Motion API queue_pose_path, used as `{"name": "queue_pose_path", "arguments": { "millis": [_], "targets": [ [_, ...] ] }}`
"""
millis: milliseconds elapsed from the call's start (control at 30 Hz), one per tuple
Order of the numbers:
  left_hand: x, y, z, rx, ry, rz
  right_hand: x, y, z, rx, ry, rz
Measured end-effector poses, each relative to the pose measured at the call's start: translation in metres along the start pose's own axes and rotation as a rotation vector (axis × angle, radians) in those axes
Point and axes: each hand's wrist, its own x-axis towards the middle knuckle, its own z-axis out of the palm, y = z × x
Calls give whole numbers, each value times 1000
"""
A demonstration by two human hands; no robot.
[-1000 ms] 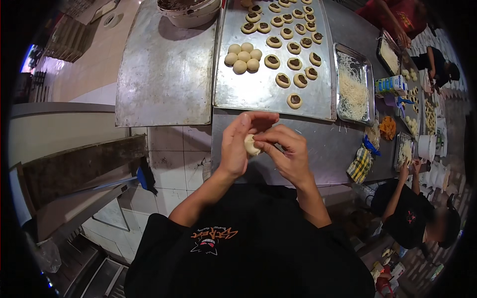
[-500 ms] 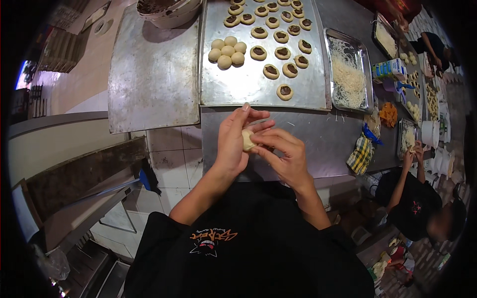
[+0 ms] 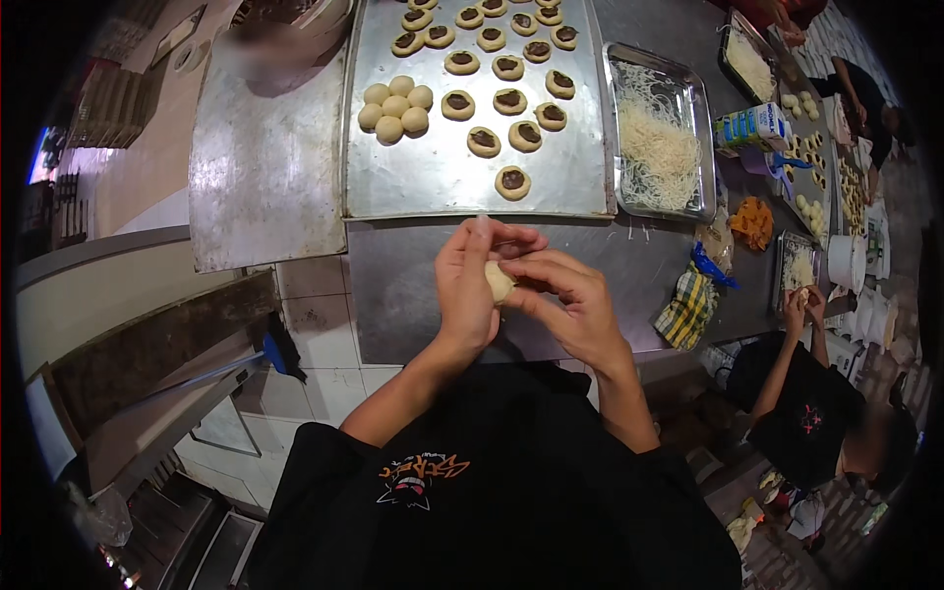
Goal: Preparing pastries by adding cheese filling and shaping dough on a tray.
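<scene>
A pale ball of dough [image 3: 500, 282] is held between both my hands, just in front of the large metal tray. My left hand [image 3: 465, 290] cups it from the left, thumb raised along its side. My right hand [image 3: 570, 305] pinches it with thumb and fingers. On the large tray [image 3: 413, 187] lie several dough rounds with dark filling [image 3: 511, 182] and a close cluster of plain dough balls [image 3: 387, 128].
Left stand a metal sheet [image 3: 251, 197] and a bowl [image 3: 305, 25]. Right are a shred-filled tray [image 3: 657, 147], checked cloth [image 3: 685, 310], carton [image 3: 752, 128], orange cloth [image 3: 749, 223] and a co-worker in black [image 3: 796, 393] working over a small tray; other people work farther back.
The trays and worktop have shifted left in the view as my head moved. My hands are still on the dough, their fingers slightly repositioned around it.
</scene>
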Motion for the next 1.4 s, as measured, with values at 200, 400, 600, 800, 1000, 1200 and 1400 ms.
{"name": "queue_pose_path", "arguments": {
  "millis": [200,400,600,800,1000,1200,1400],
  "targets": [
    [14,-27,12,-344,265,-456,-3,18,-37,-128,-90,1],
    [26,-62,-25,-803,311,-749,4,40,-50,-246,-133,-148],
    [40,-48,8,-626,433,-565,21,80,-54,-27,-90,170],
    [62,-46,-8,80,338,-244,58,125,-68,80,129,475],
    [88,-49,-63,1640,131,346,104,165,-78,-422,153,197],
    [92,-61,-59,1719,148,349,114,162,-88,-657,267,82],
    [99,-60,-41,1339,191,-30,105,147,-97,-561,264,85]
  ]
}}
